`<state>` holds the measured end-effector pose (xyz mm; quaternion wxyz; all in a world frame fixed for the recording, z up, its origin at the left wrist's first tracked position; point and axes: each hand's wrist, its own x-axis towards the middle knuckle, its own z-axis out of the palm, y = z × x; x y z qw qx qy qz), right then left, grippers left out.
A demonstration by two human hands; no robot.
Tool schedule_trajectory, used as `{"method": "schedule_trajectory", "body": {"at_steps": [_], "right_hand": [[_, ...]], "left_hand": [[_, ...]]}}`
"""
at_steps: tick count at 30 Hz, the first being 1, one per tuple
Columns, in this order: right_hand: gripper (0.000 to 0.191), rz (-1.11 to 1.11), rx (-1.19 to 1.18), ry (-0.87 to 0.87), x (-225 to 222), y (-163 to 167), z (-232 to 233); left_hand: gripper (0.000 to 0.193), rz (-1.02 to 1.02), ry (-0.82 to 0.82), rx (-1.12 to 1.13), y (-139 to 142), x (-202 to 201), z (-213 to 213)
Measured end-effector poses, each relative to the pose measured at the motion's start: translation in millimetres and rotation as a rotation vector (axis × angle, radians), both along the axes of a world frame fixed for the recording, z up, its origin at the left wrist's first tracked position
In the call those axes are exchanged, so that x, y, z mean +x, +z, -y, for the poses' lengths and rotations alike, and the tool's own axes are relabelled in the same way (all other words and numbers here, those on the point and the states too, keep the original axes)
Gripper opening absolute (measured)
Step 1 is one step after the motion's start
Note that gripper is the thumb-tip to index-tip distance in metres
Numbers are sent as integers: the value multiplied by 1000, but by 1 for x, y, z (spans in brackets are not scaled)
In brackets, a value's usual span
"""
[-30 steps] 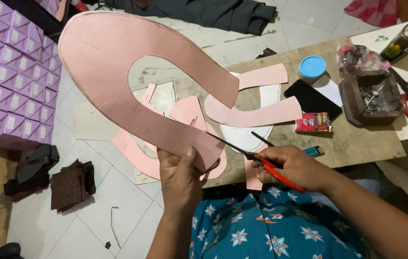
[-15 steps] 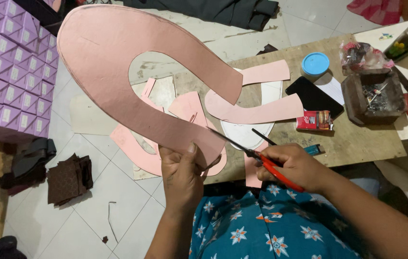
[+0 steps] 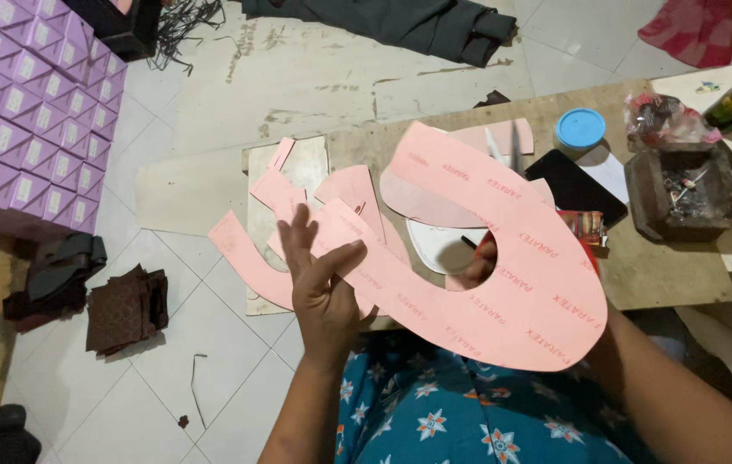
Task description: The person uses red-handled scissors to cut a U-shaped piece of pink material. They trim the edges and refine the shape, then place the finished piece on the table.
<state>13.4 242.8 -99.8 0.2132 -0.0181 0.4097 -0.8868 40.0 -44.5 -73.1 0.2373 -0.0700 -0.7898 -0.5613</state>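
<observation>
Holding pink U-shaped cut-out [image 3: 503, 283], frame centre.
Left hand [image 3: 324, 292] fingers spread, thumb pinching its end; right hand [image 3: 479, 265] mostly hidden, grip unclear.

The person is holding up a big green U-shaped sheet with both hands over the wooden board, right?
Not quite. The big U-shaped sheet is pink, not green, as the head view shows. The rest holds: the left hand grips one end, the right hand shows through the cut-out behind it, and the sheet is held up over the wooden board.
</observation>
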Motion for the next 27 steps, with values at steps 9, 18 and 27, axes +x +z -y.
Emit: {"method": "schedule_trajectory", "body": {"at_steps": [9, 18, 27], "right_hand": [[51, -63, 644, -116, 6, 8, -27], [56, -472, 1259, -233, -6, -4, -23], [54, -219, 1102, 119, 11, -15, 5]], "left_hand": [[67, 159, -150, 750, 8, -8, 11], [32, 416, -154, 774, 9, -11, 15], [33, 447, -182, 801, 11, 0, -8]]}}
